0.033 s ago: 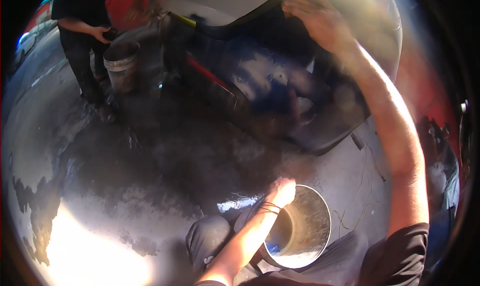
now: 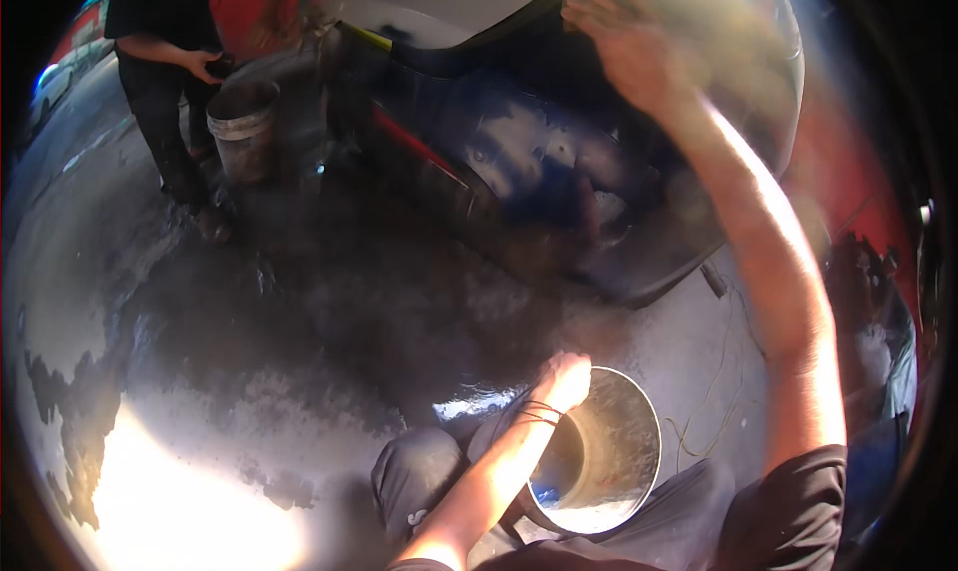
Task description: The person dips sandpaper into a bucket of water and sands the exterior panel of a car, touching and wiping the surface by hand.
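Observation:
My left hand (image 2: 566,379) is closed on the rim of a bucket (image 2: 639,426) that stands tilted between my legs. Dark bands circle that wrist. Inside the bucket is a shallow pool with a small blue patch at the bottom. My right arm reaches up to a dark blue car body panel (image 2: 439,122), apparently a bumper, with pale dull patches. Flat against its upper part lies my right hand (image 2: 634,52), fingers stretched out. Glare and blur hide whether anything is under the palm.
At the upper left a person in dark clothes (image 2: 160,102) stands beside another dirty bucket (image 2: 244,137), with a small dark object in one hand. The concrete floor (image 2: 329,311) is wet and dark in the middle. A thin cord (image 2: 723,411) lies to the right of my bucket.
My right forearm and elbow have shifted slightly left, with the hand still at the panel. My left hand stays on the bucket rim.

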A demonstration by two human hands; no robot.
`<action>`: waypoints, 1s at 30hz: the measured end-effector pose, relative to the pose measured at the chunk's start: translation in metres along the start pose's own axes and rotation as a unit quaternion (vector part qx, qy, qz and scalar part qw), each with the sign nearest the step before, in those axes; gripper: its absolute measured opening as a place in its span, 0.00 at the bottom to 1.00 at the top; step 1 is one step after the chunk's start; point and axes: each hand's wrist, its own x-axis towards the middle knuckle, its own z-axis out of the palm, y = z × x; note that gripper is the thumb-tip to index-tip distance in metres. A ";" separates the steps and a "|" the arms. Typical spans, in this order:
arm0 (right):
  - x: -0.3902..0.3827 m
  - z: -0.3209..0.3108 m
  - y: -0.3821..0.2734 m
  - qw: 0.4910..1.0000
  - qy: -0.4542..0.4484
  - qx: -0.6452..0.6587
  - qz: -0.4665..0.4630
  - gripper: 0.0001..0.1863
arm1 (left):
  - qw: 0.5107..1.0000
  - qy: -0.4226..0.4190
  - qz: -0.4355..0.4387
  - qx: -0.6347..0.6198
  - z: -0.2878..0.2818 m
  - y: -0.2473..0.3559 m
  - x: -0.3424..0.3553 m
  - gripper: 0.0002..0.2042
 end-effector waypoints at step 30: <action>-0.086 -0.002 -0.042 1.000 -0.011 0.026 -0.003 0.29 | 0.999 -0.030 0.012 0.030 -0.020 0.004 0.000 0.12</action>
